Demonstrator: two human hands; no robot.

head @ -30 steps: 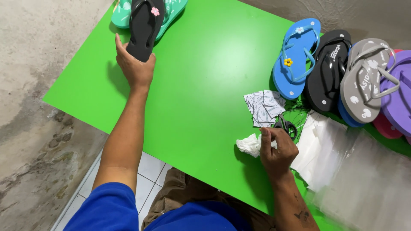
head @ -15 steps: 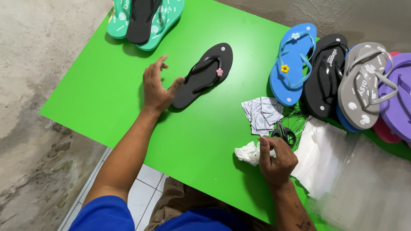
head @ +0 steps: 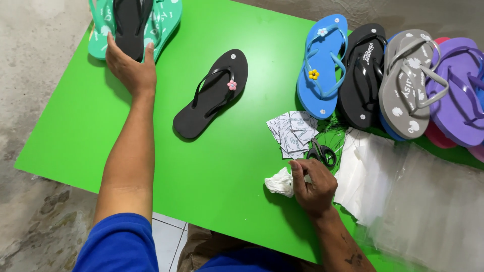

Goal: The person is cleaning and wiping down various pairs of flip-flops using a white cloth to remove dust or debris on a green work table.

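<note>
A black flip-flop (head: 212, 94) with a small pink flower on its strap lies alone on the green table (head: 217, 171). My left hand (head: 128, 68) reaches to the far left corner and grips the heel of another black flip-flop (head: 132, 22) stacked on two teal ones (head: 166, 17). My right hand (head: 312, 186) rests near the front edge, fingers closed on a crumpled white cloth (head: 280, 182). Small black scissors (head: 322, 152) lie just beyond that hand.
A pile of round-printed paper labels (head: 292, 132) lies mid-table. A row of flip-flops stands at the far right: blue (head: 322, 65), black (head: 360, 75), grey (head: 408, 83), purple (head: 461, 85). White sheets (head: 365, 174) and clear plastic bags (head: 433, 211) cover the right front.
My left hand set one black flip-flop down mid-table, let it go, and moved back to the far-left stack, where it now grips the other black one. The right hand stayed put.
</note>
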